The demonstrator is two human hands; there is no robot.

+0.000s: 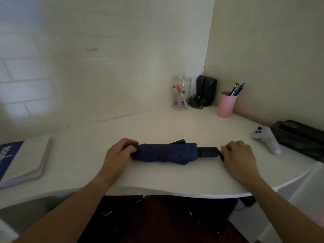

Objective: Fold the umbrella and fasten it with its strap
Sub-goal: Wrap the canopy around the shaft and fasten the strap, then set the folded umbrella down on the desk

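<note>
white desk (157, 123): collapsed navy umbrella (164, 152), left hand (117, 153) grip holding its tip.

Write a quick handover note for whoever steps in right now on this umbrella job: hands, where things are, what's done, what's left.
Left hand: gripping the tip end of the umbrella.
Right hand: at the handle end, fingers on the black wrist loop; firmness of grip unclear.
Umbrella: lying across the desk near the front edge, handle to the right.
Done: collapsed, canopy bunched, and a band seems to wrap its middle.
Left: confirm the strap is fastened; tidy the loose folds by the handle.
</note>
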